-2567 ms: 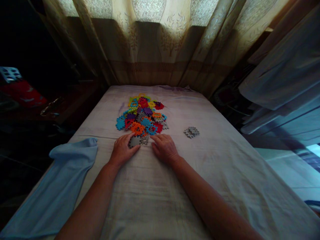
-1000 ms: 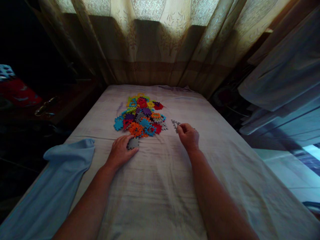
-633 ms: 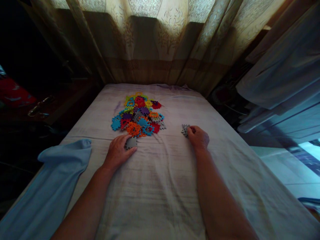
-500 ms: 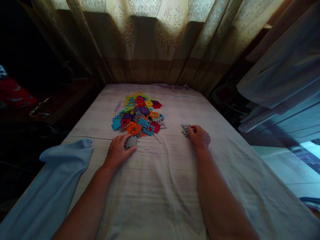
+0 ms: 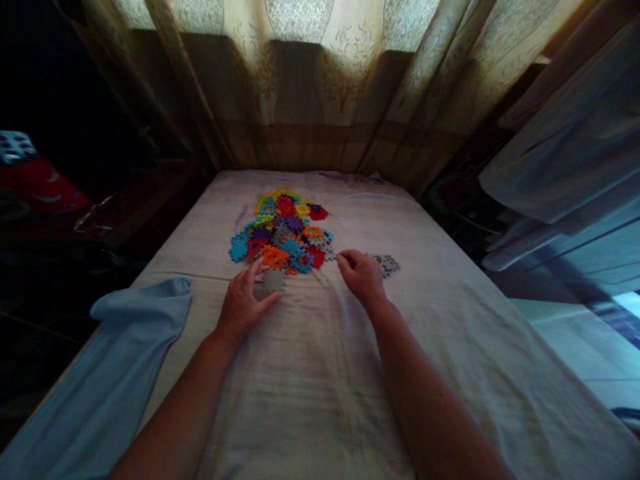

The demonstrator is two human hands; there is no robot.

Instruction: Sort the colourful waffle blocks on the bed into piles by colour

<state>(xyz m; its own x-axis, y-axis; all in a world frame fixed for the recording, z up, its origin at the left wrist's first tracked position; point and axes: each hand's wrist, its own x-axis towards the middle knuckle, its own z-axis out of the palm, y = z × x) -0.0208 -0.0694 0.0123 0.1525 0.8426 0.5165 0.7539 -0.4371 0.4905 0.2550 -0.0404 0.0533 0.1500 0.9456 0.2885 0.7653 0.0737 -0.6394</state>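
Note:
A heap of colourful notched pieces [image 5: 287, 230] lies on the sheet, in orange, blue, red, purple, yellow and grey. At the heap's near edge, my left hand [image 5: 243, 301] has its thumb and fingers spread around a grey square piece [image 5: 273, 281]. My right hand [image 5: 361, 273] is at the right of the heap, fingertips pinched close to a light grey piece [image 5: 330, 254] on the heap's edge; whether they grip it is too small to tell. Just beyond my right hand lie several loose grey pieces [image 5: 389, 265], partly hidden by it.
Light blue cloth [image 5: 135, 333] lies along the left side of the sheet-covered surface [image 5: 300, 400]. A patterned curtain [image 5: 300, 100] hangs behind. A red item [image 5: 45, 185] stands on a dark surface at left; grey cloth [image 5: 565, 127] hangs at right.
My right hand has moved left from the grey pieces to the heap's edge, leaving them on the sheet. My left hand stays around the grey square, its fingers more spread. The view has shifted slightly.

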